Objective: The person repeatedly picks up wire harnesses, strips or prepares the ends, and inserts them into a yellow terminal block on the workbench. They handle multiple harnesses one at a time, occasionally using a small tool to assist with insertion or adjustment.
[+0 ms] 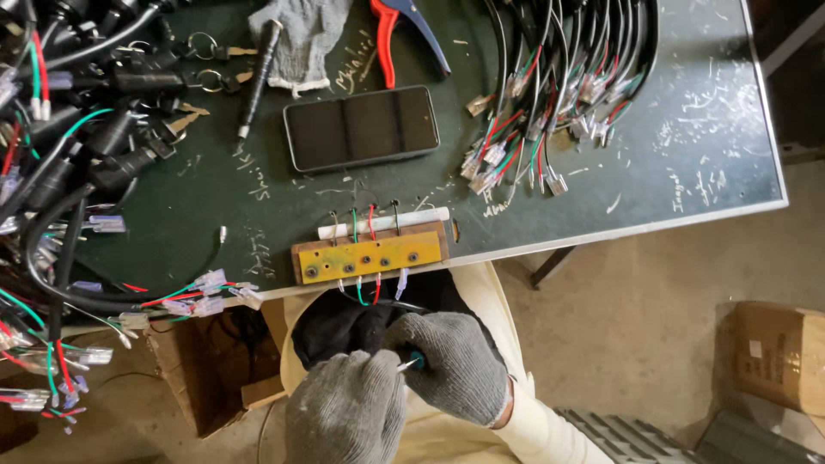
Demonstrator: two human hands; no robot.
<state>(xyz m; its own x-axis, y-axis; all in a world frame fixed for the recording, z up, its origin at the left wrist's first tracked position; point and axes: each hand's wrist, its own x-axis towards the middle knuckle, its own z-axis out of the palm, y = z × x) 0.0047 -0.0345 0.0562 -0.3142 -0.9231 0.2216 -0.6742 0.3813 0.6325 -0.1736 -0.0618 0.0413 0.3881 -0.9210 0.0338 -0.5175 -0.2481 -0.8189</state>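
Two grey-gloved hands meet below the edge of a dark green table [687, 129]: the left hand [348, 412] and the right hand [455, 365] are closed together, pinching a small teal-tipped wire end [411, 361] between their fingertips, in front of a black cable bundle [344, 322] on the person's lap. Just above, a yellow-faced wooden jig [369, 255] sits at the table edge with red, green and black wires through its holes; a dark phone [361, 127] lies beyond it.
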